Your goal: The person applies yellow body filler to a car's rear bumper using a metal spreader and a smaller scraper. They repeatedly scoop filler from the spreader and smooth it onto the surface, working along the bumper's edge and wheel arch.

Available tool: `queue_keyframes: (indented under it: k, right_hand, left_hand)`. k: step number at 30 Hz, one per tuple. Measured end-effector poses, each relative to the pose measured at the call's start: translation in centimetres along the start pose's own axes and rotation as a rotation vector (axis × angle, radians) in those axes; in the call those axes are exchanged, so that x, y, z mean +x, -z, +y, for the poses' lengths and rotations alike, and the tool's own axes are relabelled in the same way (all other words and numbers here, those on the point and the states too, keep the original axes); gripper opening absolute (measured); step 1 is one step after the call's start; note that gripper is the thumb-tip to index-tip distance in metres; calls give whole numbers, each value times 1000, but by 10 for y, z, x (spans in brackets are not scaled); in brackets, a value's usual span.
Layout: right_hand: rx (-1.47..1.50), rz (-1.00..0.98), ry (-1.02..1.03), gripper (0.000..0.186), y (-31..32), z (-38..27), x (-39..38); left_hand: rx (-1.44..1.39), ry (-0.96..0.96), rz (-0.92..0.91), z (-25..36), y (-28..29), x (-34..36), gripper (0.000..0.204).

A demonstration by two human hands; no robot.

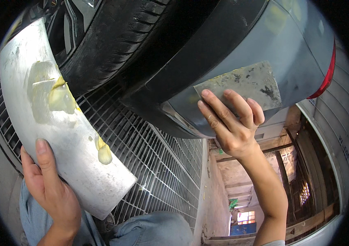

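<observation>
A whitish, slightly curved mixing board (pixel 59 139) is gripped along its lower left edge by my left hand (pixel 51 188), thumb on top and fingers behind. Grey-green and yellow body filler (pixel 61 100) is smeared across its upper part, with a smaller dab (pixel 104 151) near the right edge. My right hand (pixel 236 125) holds a thin, flat rectangular filler spreader (pixel 250 84), stained grey with dark patches. It lies against or just over the grey car bumper (pixel 240 57); contact cannot be made out. Yellowish filler marks (pixel 276 18) show higher on the bodywork.
A black tyre (pixel 113 37) stands at the upper left beside dark wheel-arch trim (pixel 207 45). A red tail light (pixel 328 74) sits at the right. Under the car runs a metal floor grating (pixel 158 164). My denim-covered knees (pixel 154 229) are at the bottom.
</observation>
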State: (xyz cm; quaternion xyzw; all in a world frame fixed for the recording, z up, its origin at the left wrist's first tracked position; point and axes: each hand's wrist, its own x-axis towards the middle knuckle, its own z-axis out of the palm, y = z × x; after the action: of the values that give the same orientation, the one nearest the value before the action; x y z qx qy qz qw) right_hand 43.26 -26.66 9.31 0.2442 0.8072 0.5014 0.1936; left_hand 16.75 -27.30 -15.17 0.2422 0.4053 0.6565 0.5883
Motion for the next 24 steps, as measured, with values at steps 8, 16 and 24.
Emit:
queue_keyframes:
  k: [8, 16, 24]
  right_hand:
    - [-4, -67, -15, 29, 1, -1, -3]
    - [59, -46, -7, 30, 10, -1, -2]
    - [26, -72, 2, 32, -1, 2, 1]
  left_hand:
    - [-42, 32, 6, -2, -2, 4, 42]
    - [10, -14, -10, -4, -2, 4, 40]
    - [23, -6, -14, -2, -3, 4, 39]
